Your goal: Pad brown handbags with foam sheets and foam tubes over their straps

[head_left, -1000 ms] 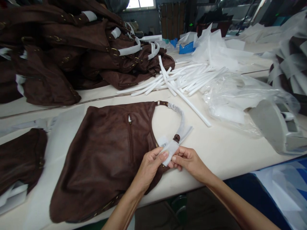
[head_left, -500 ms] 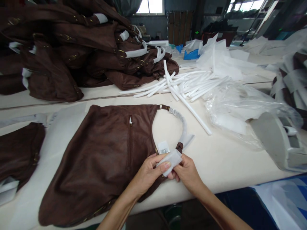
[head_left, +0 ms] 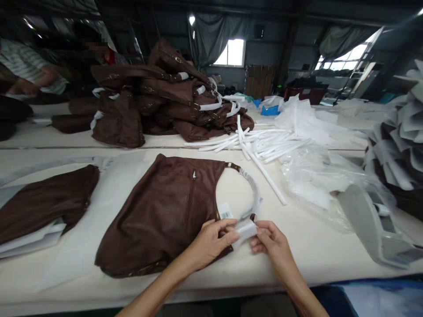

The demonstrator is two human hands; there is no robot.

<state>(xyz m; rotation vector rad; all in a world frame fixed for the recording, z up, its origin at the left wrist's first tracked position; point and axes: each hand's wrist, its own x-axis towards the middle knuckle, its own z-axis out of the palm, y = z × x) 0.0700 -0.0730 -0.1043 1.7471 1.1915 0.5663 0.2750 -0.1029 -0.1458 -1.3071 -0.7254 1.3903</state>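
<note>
A brown leather bag (head_left: 165, 215) lies flat on the pale table (head_left: 313, 246), zip pocket up, with a white barcode tag (head_left: 225, 211) at its edge. Its curved strap (head_left: 253, 189) is wound in white wrapping. My left hand (head_left: 211, 242) and my right hand (head_left: 271, 242) both pinch a white piece of wrapping paper (head_left: 245, 229) at the strap's near end, by the buckle. The fingers of both hands are closed on it.
A heap of brown bags (head_left: 165, 105) fills the back of the table, with white foam rods (head_left: 257, 145) and clear plastic sheeting (head_left: 317, 176) to the right. Another brown bag (head_left: 42, 202) lies at the left. A tape dispenser (head_left: 373, 220) sits at right. A person in a striped shirt (head_left: 29, 66) works at far left.
The view has tilted up, so the room and a person at far left show. My hands stay at the strap's end, still pinching the white wrapping.
</note>
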